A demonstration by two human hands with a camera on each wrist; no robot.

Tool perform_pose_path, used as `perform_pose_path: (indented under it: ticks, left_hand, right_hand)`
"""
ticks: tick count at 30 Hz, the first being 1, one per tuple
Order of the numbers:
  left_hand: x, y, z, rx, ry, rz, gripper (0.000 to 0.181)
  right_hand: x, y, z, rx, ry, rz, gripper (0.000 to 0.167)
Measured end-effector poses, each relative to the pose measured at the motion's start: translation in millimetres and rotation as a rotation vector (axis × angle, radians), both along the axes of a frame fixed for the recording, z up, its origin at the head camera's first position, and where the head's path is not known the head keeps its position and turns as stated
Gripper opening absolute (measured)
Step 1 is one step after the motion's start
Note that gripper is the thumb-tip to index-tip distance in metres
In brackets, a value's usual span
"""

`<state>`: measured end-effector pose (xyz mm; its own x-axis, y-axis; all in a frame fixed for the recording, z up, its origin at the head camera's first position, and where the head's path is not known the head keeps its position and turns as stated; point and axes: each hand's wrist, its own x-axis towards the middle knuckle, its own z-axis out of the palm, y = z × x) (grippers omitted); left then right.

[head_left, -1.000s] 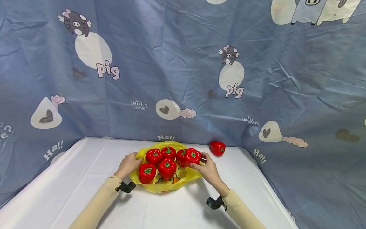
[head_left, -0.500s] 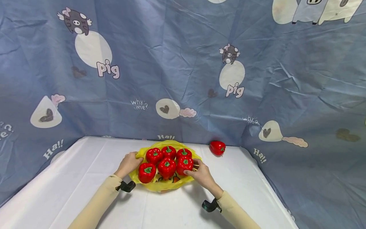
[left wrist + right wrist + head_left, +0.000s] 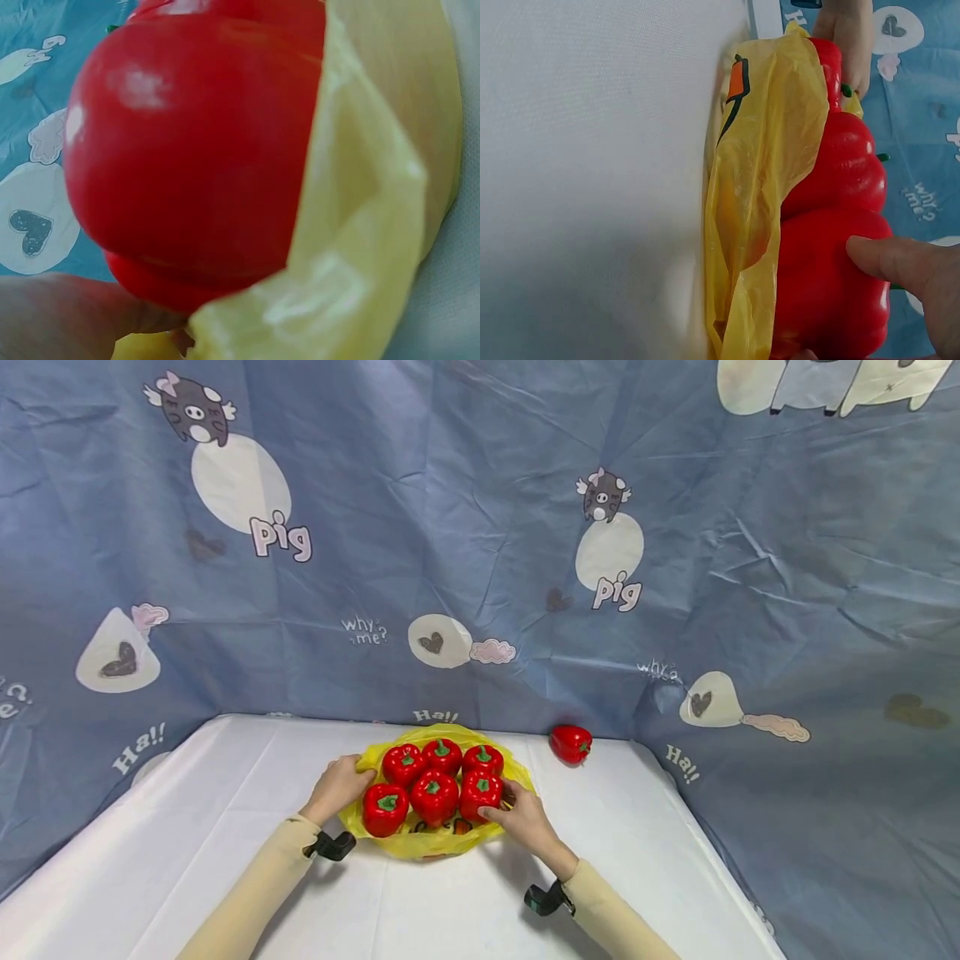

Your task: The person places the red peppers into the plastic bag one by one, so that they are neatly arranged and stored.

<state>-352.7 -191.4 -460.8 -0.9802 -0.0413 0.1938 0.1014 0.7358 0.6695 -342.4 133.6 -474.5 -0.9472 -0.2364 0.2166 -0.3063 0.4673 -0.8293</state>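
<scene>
Several red bell peppers with green stems stand in two rows inside an opened yellow plastic bag. At the bag's left side my left hand pinches its rim, close to the front-left pepper. My right hand holds the front-right bell pepper, which sits in the bag beside its neighbours. In the right wrist view the thumb presses on that pepper's side; the other fingers are mostly hidden. The left wrist view shows a large pepper partly covered by the bag's yellow film.
Another red bell pepper lies on its side at the back right, outside the bag. The white-covered table ends at a blue printed cloth hanging behind and along both sides.
My right hand has moved left and toward me, bringing its pepper down into the bag's front-right spot. The left hand stays at the rim. The pepper outside the bag has not moved.
</scene>
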Motion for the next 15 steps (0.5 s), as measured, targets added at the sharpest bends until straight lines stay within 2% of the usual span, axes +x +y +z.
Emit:
perform_pose_path:
  ticks: [3,9,15]
  left_hand:
    - [1.7,-0.3,2.0,-0.005,0.013,-0.007,0.03]
    - [1.3,0.0,1.1,-0.021,-0.012,0.016,0.029]
    - [0.5,0.6,1.4,-0.029,-0.024,0.021,0.031]
  right_hand:
    - [-1.1,-2.4,0.4,0.005,0.021,0.016,0.066]
    - [-3.4,-7.8,1.8,-0.006,0.047,0.078,0.071]
    - [-5.1,-11.1,0.1,0.02,0.069,0.069,0.072]
